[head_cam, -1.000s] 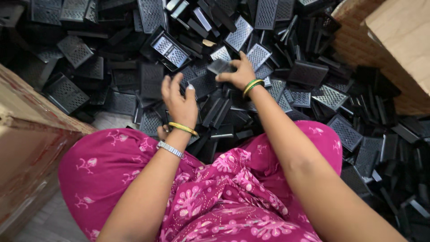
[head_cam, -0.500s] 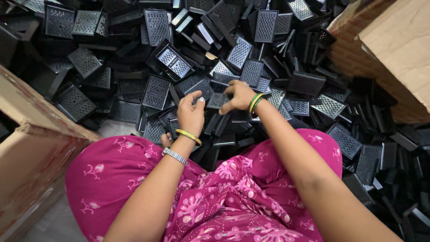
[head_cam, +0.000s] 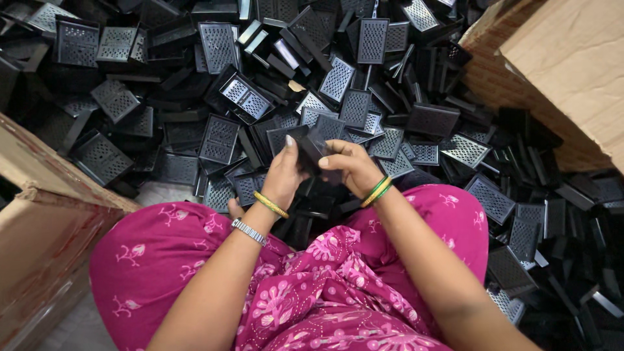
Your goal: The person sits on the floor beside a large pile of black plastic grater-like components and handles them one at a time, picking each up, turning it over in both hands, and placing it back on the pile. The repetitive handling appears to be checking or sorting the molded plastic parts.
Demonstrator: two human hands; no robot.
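Both hands meet just above the knees of the pink floral garment, closed from opposite sides on one black plastic piece. The left hand has its fingers curled up along the piece's left edge, thumb tip showing at the top; the right hand pinches the right edge with bent fingers, so neither hand is open and the piece sits between them, about equally near to each. Its long axis seems to run away from the body, tilted a little to the right, though the fingers hide much of it and I cannot tell its full outline. A silver bracelet and a yellow bangle ring the left wrist, green bangles the right. Beyond the hands spreads the heap of black perforated trays, lying flat, tilted and on edge. One cardboard box stands at the left, another cardboard box at the far right. Compared with half a second ago, the hands were apart then, the right one reaching into the heap; now they have drawn together, nearer the lap, with the piece lifted clear.
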